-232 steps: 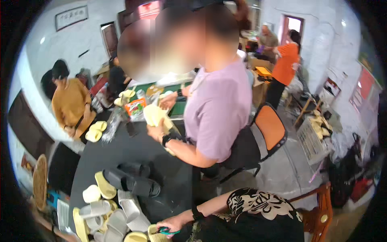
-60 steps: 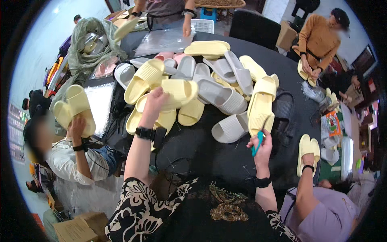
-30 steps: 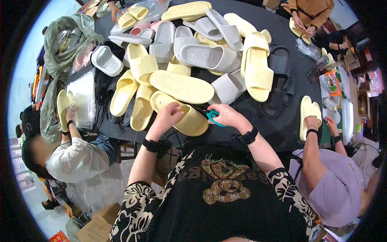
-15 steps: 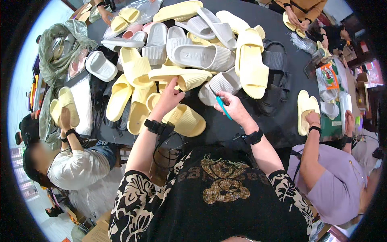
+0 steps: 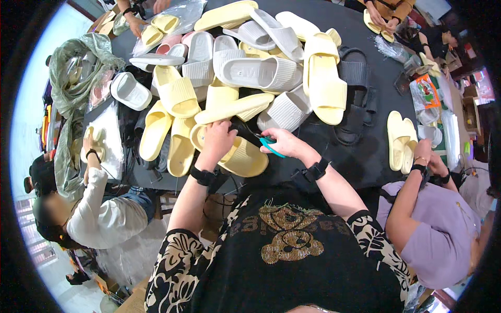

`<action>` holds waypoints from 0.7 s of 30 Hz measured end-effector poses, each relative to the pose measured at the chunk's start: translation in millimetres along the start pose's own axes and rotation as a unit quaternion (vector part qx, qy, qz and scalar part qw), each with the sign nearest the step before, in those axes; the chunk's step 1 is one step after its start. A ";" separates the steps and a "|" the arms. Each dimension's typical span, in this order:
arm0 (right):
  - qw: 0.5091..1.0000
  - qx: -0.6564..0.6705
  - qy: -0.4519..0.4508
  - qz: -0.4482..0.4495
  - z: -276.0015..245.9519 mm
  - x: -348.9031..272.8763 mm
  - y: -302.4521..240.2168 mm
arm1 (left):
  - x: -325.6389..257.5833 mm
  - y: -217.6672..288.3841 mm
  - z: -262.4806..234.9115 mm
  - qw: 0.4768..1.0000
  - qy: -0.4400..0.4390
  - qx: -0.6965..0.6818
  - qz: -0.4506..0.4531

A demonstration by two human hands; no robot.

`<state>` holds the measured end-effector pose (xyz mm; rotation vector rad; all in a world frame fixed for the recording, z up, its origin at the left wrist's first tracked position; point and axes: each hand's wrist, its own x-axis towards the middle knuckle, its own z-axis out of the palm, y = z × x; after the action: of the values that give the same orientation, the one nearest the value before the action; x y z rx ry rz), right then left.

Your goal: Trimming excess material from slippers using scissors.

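My left hand (image 5: 219, 140) is closed on the near edge of a yellow slipper (image 5: 233, 108), which is tipped on its side with its sole edge toward me. In my right hand (image 5: 293, 144) is a pair of teal-handled snips (image 5: 273, 149). Their thin dark blades point up and left, close to the slipper's underside; whether they touch it I cannot tell. Just below my left hand lies another yellow slipper (image 5: 245, 158), partly covered by the hand. A grey ribbed slipper (image 5: 284, 112) rests beyond the snips.
A heap of yellow and grey slippers (image 5: 255, 71) covers the middle of the dark table (image 5: 376, 161). Black sandals (image 5: 356, 94) lie at its right. Co-workers sit on both sides; one reaches toward a yellow pair (image 5: 402, 141). Green plastic wrapping (image 5: 78, 99) hangs at the left.
The yellow slipper at my left hand has tilted, its left end dropping nearer me. My right hand has moved left and nearer with the snips. The left co-worker has lowered a pair onto the table.
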<state>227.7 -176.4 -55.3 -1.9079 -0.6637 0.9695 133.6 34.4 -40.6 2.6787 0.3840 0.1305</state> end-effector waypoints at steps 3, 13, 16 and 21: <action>0.999 -0.020 -0.037 0.010 2.9 9.6 -3.9 | -10.5 -2.2 4.0 0.999 -0.049 0.016 0.005; 0.996 -0.037 -0.084 0.016 -4.4 20.0 -5.1 | -15.6 -1.5 8.8 0.998 0.040 -0.040 -0.030; 0.994 -0.057 -0.092 0.013 -6.6 18.7 -6.4 | -18.3 -1.7 4.6 0.997 0.053 -0.048 -0.025; 0.990 0.059 -0.124 0.039 -6.2 13.1 -18.7 | -25.3 0.2 3.2 0.997 0.061 -0.053 -0.018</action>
<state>238.8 -160.5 -41.7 -1.7359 -0.6623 1.2824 109.9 25.7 -44.3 2.5642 0.4502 0.2976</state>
